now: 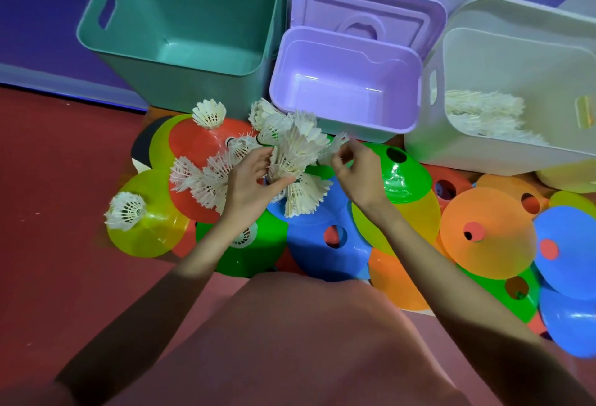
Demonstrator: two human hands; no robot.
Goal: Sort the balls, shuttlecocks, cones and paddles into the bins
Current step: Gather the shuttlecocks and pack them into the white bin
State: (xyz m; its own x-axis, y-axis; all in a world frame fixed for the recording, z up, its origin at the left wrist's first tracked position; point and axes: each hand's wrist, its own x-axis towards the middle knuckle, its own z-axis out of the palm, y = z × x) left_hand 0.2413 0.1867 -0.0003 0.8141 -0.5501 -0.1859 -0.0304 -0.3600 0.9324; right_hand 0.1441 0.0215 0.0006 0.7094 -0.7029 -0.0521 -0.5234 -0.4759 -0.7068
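The left hand [254,180] clasps a bunch of shuttlecocks [295,150] above the scattered cones [483,234] on the floor; the right hand [353,167] pinches one shuttlecock [335,147] at the bunch's right edge, before the lilac bin [348,83].

Two bare forearms, no sleeves in view; pinkish-red garment [290,341] over the lap.

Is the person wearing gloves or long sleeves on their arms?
No. The left hand and right hand are bare, with no gloves, rings, watch or bracelets showing. Both forearms are bare too; no sleeves reach into view. The fingers are slim.
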